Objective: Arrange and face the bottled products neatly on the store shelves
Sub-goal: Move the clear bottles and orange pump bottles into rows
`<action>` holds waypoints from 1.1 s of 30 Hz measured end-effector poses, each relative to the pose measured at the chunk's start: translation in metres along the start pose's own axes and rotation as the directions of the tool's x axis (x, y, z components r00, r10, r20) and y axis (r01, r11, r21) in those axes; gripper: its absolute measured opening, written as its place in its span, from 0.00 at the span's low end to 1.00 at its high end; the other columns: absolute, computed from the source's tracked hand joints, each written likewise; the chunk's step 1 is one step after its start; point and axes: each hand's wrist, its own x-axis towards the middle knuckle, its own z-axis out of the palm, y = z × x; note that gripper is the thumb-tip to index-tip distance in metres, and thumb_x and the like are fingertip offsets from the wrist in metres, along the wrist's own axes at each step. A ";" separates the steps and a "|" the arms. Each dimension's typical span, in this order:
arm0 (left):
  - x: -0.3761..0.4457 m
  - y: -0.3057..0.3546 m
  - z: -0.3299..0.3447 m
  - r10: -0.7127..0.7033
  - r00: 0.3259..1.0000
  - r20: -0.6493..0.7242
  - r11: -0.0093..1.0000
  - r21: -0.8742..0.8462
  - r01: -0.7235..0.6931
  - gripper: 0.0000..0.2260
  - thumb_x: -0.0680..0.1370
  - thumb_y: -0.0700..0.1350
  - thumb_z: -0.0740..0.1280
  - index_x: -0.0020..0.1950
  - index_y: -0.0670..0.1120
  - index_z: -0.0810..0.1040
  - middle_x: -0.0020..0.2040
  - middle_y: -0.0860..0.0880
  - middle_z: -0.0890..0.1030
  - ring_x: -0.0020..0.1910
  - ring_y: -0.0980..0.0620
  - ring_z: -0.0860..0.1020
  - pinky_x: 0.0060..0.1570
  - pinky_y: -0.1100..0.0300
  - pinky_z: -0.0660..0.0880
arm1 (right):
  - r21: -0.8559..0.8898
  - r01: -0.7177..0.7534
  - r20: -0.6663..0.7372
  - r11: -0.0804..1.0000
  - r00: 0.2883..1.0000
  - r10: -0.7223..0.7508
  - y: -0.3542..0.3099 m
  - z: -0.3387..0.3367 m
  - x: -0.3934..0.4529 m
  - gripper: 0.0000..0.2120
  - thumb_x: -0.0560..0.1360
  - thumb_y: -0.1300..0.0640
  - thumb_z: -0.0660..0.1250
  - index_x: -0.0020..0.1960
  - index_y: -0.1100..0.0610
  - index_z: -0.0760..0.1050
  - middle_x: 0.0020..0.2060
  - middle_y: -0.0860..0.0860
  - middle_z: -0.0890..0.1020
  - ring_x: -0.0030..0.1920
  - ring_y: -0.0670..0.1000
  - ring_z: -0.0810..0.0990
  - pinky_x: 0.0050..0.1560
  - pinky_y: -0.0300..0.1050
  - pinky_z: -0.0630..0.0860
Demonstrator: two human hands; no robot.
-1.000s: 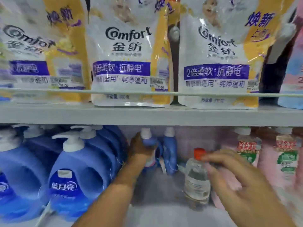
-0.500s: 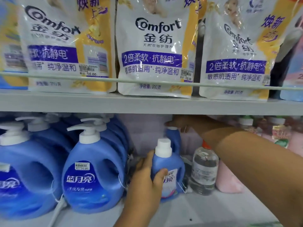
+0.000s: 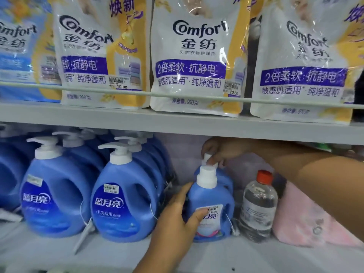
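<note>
Nearest, the left hand (image 3: 177, 219) grasps a small blue bottle (image 3: 211, 205) with a white cap, thumb across its label and fingers round its left side. That bottle stands upright at the front of the lower shelf (image 3: 118, 253), in the gap between the big pump bottles and a clear bottle (image 3: 258, 207) with a red cap.

Just behind it stands a second small blue bottle (image 3: 226, 181) (mostly hidden by the first). The right hand (image 3: 218, 151) reaches in under the upper shelf (image 3: 177, 125) and pinches this rear bottle's white cap (image 3: 208, 160) between its fingertips.

To the left, large blue pump bottles (image 3: 124, 196) stand in rows running back into the shelf, labels forward, price tags dangling from them on threads. To the right of the clear bottle lies something pink (image 3: 303, 219), blurred beyond telling what it is.

Farther up and back, white and yellow Comfort refill pouches (image 3: 193, 56) stand side by side on the upper shelf behind a thin rail (image 3: 177, 94), fronts facing out, with small price stickers near their lower edges.
</note>
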 end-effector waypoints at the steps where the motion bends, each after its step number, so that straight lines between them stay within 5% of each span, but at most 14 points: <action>1: 0.002 0.000 0.002 -0.005 1.000 -0.003 1.000 0.024 0.005 0.28 0.74 0.56 0.72 0.72 0.67 0.67 0.63 0.63 0.77 0.61 0.60 0.78 0.59 0.54 0.78 | 0.024 0.009 0.019 1.000 1.000 -0.010 0.003 0.001 -0.001 0.07 0.75 0.58 0.74 0.49 0.52 0.77 0.47 0.57 0.82 0.41 0.53 0.81 0.47 0.57 0.81; 6: 0.006 -0.007 0.006 0.033 0.999 -0.007 0.995 0.097 -0.033 0.33 0.74 0.53 0.75 0.75 0.67 0.65 0.68 0.68 0.69 0.69 0.69 0.67 0.66 0.68 0.69 | 0.048 0.064 -0.003 0.997 0.998 -0.064 0.009 0.009 -0.007 0.06 0.77 0.61 0.70 0.52 0.51 0.78 0.51 0.56 0.83 0.41 0.49 0.82 0.53 0.58 0.82; 10: 0.001 -0.012 0.007 0.009 1.000 0.005 0.998 0.064 -0.009 0.35 0.74 0.51 0.77 0.76 0.66 0.63 0.65 0.75 0.67 0.66 0.80 0.63 0.60 0.81 0.62 | 0.080 0.082 -0.007 0.993 0.997 -0.081 0.010 0.010 -0.009 0.07 0.77 0.61 0.70 0.54 0.53 0.79 0.55 0.61 0.83 0.47 0.54 0.82 0.54 0.59 0.81; 16: 0.005 -0.016 0.009 -0.007 1.000 0.004 0.997 0.077 0.006 0.21 0.72 0.59 0.72 0.64 0.57 0.77 0.55 0.62 0.79 0.57 0.60 0.78 0.56 0.62 0.76 | 0.128 0.063 -0.012 0.990 0.998 -0.062 0.013 0.010 -0.009 0.09 0.79 0.60 0.68 0.53 0.47 0.78 0.58 0.60 0.83 0.51 0.57 0.84 0.56 0.57 0.82; 21: 0.004 -0.018 0.009 0.016 1.000 0.012 0.997 0.071 -0.017 0.20 0.74 0.55 0.75 0.64 0.57 0.78 0.55 0.64 0.78 0.58 0.63 0.77 0.54 0.71 0.72 | 0.142 0.055 -0.045 0.988 0.998 -0.049 0.014 0.013 -0.010 0.10 0.79 0.60 0.68 0.57 0.49 0.79 0.58 0.59 0.83 0.53 0.58 0.85 0.54 0.54 0.83; 26: 0.004 -0.022 0.010 0.010 1.000 0.020 1.000 0.014 -0.010 0.24 0.70 0.62 0.72 0.64 0.57 0.79 0.54 0.61 0.80 0.56 0.60 0.81 0.55 0.57 0.79 | 0.181 0.022 -0.057 0.983 0.998 -0.012 0.011 0.017 -0.015 0.11 0.79 0.60 0.66 0.60 0.51 0.79 0.57 0.55 0.83 0.47 0.52 0.84 0.49 0.50 0.85; 33: 0.001 -0.030 0.014 -0.019 0.999 0.032 1.000 0.007 0.019 0.24 0.71 0.63 0.71 0.65 0.59 0.77 0.54 0.62 0.80 0.55 0.60 0.82 0.55 0.54 0.80 | 0.247 -0.016 -0.062 0.969 0.998 0.032 0.008 0.016 -0.025 0.14 0.82 0.47 0.65 0.64 0.51 0.77 0.57 0.56 0.83 0.42 0.49 0.85 0.42 0.42 0.82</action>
